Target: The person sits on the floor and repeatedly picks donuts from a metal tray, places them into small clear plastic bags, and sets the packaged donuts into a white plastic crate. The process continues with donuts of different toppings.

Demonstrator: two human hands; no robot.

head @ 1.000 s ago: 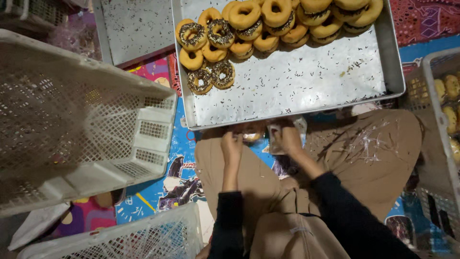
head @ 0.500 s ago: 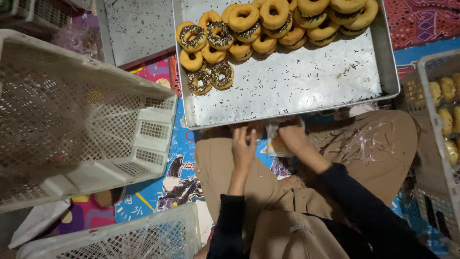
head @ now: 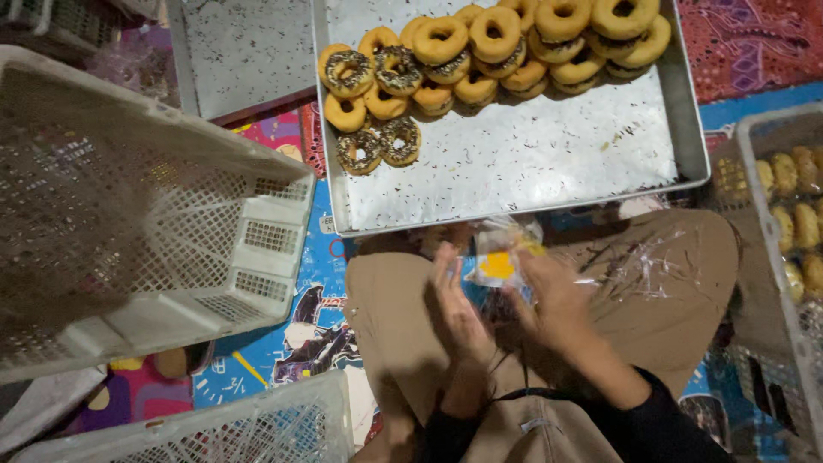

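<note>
— What's in the hands there?

— A small clear plastic bag with something yellow inside, held over the lap, just below the near edge of the big metal tray. The left hand stands flat against the bag's left side, fingers straight up. The right hand grips it from the other side, fingers curled round the plastic. It's blurred, so I can't tell what the yellow thing is.

— And the tray?

— Speckled with sprinkles, doughnuts crowded along its far side, some plain, some chocolate-sprinkled. A 2nd tray lies to its left.

— Around that?

— A white plastic crate tipped up on the left, another white crate near the knee, and a crate of pastries on the right, all on a colourful floor mat.
</note>
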